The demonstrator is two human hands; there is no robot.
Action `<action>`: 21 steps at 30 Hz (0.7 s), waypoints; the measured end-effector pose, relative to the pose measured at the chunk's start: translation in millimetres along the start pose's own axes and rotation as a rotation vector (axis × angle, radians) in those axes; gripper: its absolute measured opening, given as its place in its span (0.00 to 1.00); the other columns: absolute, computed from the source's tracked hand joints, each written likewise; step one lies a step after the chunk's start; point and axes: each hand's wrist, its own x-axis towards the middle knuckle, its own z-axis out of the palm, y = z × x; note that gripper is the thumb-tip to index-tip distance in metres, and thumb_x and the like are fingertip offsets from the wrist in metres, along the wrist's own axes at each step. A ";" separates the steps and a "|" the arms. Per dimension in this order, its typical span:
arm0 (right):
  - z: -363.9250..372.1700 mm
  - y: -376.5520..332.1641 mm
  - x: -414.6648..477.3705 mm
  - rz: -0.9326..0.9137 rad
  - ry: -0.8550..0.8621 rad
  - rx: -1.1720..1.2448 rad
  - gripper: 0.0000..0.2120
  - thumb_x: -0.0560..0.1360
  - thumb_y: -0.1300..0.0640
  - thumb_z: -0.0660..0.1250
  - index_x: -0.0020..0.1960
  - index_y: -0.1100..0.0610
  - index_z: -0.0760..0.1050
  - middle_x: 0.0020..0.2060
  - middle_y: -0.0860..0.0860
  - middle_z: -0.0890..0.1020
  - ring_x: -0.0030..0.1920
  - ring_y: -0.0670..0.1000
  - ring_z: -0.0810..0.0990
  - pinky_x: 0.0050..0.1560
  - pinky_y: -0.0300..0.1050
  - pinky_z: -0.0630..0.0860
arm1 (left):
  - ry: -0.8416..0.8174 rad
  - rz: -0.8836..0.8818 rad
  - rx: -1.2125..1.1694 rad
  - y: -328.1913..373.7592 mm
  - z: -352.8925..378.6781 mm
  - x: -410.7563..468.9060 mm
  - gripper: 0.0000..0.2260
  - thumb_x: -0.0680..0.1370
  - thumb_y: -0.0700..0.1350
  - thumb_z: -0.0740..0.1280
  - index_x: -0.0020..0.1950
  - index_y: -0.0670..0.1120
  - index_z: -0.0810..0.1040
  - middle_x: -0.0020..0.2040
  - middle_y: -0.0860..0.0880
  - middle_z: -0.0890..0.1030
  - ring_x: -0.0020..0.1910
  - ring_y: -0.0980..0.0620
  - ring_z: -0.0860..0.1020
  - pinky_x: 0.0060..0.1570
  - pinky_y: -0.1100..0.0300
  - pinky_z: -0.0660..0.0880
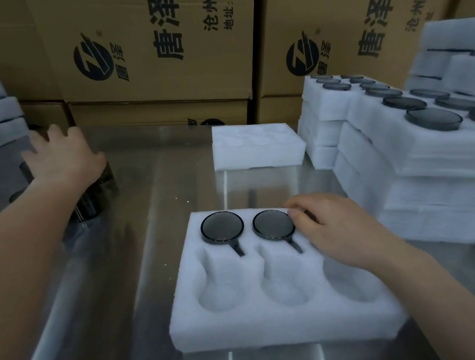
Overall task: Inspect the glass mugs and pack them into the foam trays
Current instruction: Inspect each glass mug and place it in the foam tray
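Resting on foam tray (187, 318), right hand (339, 227) curled, grip unclear; left hand (62, 158) splayed over glossy mugs (88, 205).

Packing station in a warehouse.
Printed cardboard cartons (156, 47) are stacked high behind a steel table (150, 207), and piles of white foam trays (374, 146), some filled with dark glass mugs (434, 119), crowd both its sides.
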 end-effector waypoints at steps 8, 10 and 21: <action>-1.1 0.3 -0.6 0.013 -0.025 0.002 0.13 0.81 0.50 0.54 0.53 0.49 0.77 0.48 0.46 0.80 0.52 0.51 0.76 0.54 0.51 0.72 | -0.005 0.034 0.048 -6.3 6.5 5.5 0.12 0.77 0.46 0.66 0.53 0.40 0.70 0.55 0.34 0.75 0.58 0.33 0.71 0.59 0.42 0.67; -1.0 0.2 -0.3 0.016 -0.031 0.000 0.13 0.81 0.50 0.54 0.53 0.50 0.77 0.48 0.47 0.80 0.52 0.52 0.76 0.55 0.51 0.72 | 0.008 0.043 0.042 -10.1 6.1 9.7 0.09 0.77 0.44 0.66 0.53 0.40 0.73 0.53 0.34 0.75 0.56 0.33 0.72 0.58 0.43 0.69; -0.8 0.2 -0.5 0.013 -0.015 -0.004 0.12 0.81 0.50 0.54 0.50 0.50 0.76 0.45 0.47 0.79 0.50 0.52 0.75 0.54 0.52 0.72 | 0.071 0.077 -0.033 -37.9 41.6 43.0 0.01 0.74 0.37 0.66 0.44 0.41 0.77 0.43 0.36 0.77 0.45 0.36 0.75 0.52 0.47 0.74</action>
